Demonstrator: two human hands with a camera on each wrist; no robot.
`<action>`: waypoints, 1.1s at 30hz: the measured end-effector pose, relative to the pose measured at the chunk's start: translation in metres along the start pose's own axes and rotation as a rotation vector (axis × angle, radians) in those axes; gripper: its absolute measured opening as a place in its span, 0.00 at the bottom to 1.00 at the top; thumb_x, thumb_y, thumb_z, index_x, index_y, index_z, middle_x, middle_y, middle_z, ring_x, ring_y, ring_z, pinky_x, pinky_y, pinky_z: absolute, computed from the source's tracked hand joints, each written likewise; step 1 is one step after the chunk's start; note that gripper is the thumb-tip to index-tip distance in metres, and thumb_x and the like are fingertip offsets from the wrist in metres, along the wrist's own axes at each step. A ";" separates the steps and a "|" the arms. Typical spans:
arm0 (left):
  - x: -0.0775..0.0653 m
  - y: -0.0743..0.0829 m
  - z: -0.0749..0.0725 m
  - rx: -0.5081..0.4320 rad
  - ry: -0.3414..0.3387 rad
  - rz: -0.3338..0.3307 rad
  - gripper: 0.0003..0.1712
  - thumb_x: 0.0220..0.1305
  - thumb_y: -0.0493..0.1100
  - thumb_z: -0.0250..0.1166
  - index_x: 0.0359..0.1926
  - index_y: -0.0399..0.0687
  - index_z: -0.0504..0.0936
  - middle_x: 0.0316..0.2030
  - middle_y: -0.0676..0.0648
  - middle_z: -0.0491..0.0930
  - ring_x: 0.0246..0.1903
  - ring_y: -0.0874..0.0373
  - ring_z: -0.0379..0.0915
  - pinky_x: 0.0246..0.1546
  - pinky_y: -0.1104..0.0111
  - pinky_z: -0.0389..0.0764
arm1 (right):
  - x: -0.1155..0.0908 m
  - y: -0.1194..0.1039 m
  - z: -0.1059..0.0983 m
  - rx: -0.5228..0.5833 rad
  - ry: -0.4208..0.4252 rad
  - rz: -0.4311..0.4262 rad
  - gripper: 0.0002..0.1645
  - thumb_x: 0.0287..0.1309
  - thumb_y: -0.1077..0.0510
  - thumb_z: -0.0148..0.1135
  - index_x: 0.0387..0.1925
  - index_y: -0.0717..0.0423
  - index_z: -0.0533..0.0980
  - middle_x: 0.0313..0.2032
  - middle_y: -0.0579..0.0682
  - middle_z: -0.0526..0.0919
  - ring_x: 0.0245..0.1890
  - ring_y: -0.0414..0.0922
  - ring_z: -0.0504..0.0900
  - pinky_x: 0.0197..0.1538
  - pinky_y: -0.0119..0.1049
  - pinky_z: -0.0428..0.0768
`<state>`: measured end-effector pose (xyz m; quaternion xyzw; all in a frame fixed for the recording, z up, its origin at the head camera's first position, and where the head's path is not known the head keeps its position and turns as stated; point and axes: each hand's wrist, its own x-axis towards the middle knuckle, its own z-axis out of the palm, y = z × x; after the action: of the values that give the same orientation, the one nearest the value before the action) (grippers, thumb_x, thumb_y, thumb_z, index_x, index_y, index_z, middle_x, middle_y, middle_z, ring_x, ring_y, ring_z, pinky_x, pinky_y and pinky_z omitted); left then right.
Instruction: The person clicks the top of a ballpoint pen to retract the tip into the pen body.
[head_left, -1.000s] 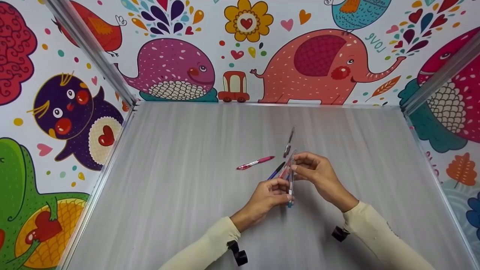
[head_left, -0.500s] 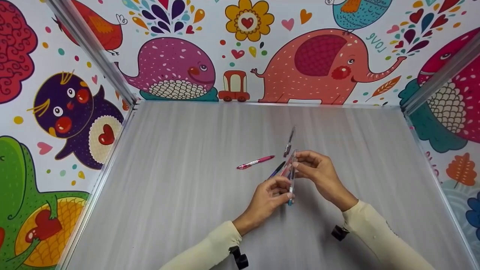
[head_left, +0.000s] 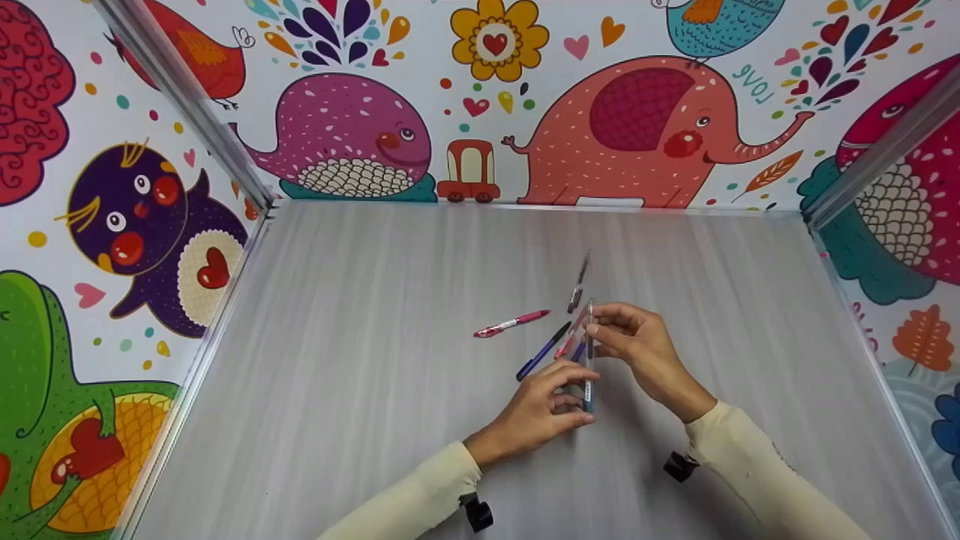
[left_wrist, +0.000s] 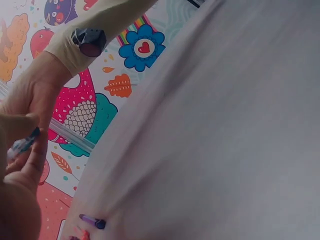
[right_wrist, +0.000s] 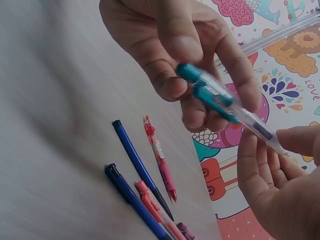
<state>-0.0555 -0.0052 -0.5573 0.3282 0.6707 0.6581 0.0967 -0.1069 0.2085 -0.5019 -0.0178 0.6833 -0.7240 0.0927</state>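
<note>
A clear pen with a teal push end and clip [right_wrist: 215, 102] is between my two hands, over the table. My right hand [head_left: 641, 345] pinches its tip end between thumb and fingers; in the right wrist view, that pinch is at the lower right. My left hand [head_left: 544, 401] is at the teal end, with the thumb at the push end and the other fingers bent around the barrel. Beyond the left hand lie a blue pen with a dark tip [head_left: 541, 351], another blue pen [right_wrist: 132, 200] and a coral pen [right_wrist: 155, 207].
A pink pen [head_left: 511, 324] lies to the left and a dark clear-barrelled pen [head_left: 579, 283] farther back. Printed wall panels [head_left: 345, 135] and metal corner posts [head_left: 187, 105] border the grey wood-grain table [head_left: 360, 300]. Each sleeve has a black wrist camera [head_left: 680, 466].
My left hand has moved slightly right and toward me along the pen, thumb now at the push end. More of the blue and coral pens shows. The right hand has stayed nearly still.
</note>
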 end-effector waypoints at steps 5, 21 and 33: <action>0.000 -0.003 -0.001 0.076 -0.009 0.071 0.27 0.69 0.28 0.75 0.67 0.36 0.80 0.61 0.33 0.79 0.59 0.53 0.81 0.58 0.66 0.86 | -0.001 -0.001 0.000 -0.012 -0.002 0.000 0.18 0.71 0.69 0.70 0.57 0.77 0.79 0.42 0.55 0.87 0.40 0.45 0.89 0.44 0.43 0.92; 0.001 -0.003 -0.007 0.111 -0.003 0.264 0.29 0.65 0.31 0.79 0.65 0.33 0.82 0.57 0.34 0.82 0.55 0.54 0.84 0.53 0.64 0.89 | -0.001 0.006 0.002 0.001 -0.058 0.055 0.23 0.75 0.66 0.68 0.62 0.80 0.75 0.44 0.53 0.86 0.42 0.44 0.87 0.44 0.41 0.91; 0.002 0.006 -0.015 0.100 0.108 0.234 0.20 0.75 0.36 0.70 0.64 0.36 0.84 0.54 0.37 0.86 0.49 0.54 0.86 0.51 0.60 0.90 | -0.004 0.016 0.001 -0.133 -0.148 -0.010 0.21 0.81 0.61 0.63 0.65 0.72 0.79 0.53 0.71 0.83 0.46 0.47 0.88 0.48 0.43 0.91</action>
<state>-0.0637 -0.0170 -0.5493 0.3726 0.6643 0.6472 -0.0333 -0.1012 0.2077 -0.5176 -0.0808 0.7210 -0.6743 0.1379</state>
